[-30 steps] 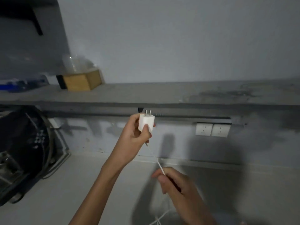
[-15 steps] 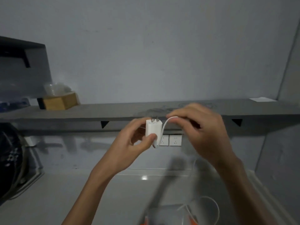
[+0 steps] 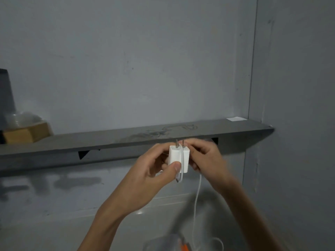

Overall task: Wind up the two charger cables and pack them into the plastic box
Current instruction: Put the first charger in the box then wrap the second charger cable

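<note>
A white charger plug [image 3: 175, 155] with two metal prongs pointing up is held in front of the shelf by my left hand [image 3: 154, 171], thumb on its front face. Its white cable [image 3: 197, 198] runs once over the front of the plug between the prongs, then hangs down from behind my right hand [image 3: 204, 158], which pinches the cable beside the plug. At the bottom edge a blurred clear plastic box [image 3: 163, 241] with something orange in it sits below the hanging cable loop.
A grey shelf [image 3: 126, 140] crosses the wall just behind my hands. On its left end stand a wooden box [image 3: 27, 132] and clear plastic containers [image 3: 21, 118]. A white slip [image 3: 236, 119] lies at the shelf's right end.
My right hand rose from below and carried the cable over the top of the plug, laying one turn across it. The view tilted up and shifted right.
</note>
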Demonstrator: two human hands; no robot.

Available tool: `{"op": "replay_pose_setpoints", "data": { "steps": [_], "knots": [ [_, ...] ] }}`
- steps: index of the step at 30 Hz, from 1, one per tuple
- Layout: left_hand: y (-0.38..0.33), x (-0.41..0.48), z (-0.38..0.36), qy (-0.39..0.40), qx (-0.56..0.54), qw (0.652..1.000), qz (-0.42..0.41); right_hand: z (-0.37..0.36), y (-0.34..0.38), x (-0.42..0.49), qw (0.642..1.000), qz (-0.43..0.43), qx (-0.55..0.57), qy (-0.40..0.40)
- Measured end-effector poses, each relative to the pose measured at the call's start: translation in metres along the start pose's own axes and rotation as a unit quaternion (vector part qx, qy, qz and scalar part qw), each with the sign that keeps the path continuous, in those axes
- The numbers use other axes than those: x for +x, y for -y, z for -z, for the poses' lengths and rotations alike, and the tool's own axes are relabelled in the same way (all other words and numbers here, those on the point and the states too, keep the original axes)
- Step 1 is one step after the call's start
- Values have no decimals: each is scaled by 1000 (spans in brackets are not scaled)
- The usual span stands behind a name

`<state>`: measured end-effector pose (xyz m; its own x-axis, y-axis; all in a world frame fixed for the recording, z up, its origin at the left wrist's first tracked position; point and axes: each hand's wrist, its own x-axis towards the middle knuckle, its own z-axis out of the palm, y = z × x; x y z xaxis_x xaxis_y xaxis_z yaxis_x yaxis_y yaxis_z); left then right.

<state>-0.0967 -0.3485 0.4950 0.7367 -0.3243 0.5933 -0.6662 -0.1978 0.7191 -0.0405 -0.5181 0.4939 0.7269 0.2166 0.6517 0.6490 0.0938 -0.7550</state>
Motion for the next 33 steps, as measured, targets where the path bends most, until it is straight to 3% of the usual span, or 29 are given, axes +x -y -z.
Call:
{"op": "replay_pose_setpoints", "data": {
  "steps": [5,11,13,15,16,17,19,24,28,33],
  "knots": [
    [12,13,4,-53,-38,997,45,-23,-32,-25,983,-152,75,-68],
    [24,37,24,-161,-124,975,94,-66,-58,-80,962,-255,99,-14],
    [33,45,36,-196,-126,968,97,-85,-48,-99,976,-219,7,3],
    [44,48,46,-214,-97,965,115,-85,-34,-109,982,-149,-110,-44],
    [50,47,50,-212,-83,966,122,-81,-21,-111,976,-133,-173,-13],
    [57,45,53,-204,-72,968,129,-74,-7,-109,966,-113,-226,43],
    [68,38,54,-181,-57,972,138,-53,8,-97,946,-16,-317,69],
    [75,20,36,-126,4,984,128,-15,34,-37,883,174,-437,-12],
    [55,8,14,-54,50,996,53,1,55,11,900,225,-370,-49],
    [16,-1,14,-40,-15,999,-11,9,34,46,962,137,-227,-61]
  ]
}}
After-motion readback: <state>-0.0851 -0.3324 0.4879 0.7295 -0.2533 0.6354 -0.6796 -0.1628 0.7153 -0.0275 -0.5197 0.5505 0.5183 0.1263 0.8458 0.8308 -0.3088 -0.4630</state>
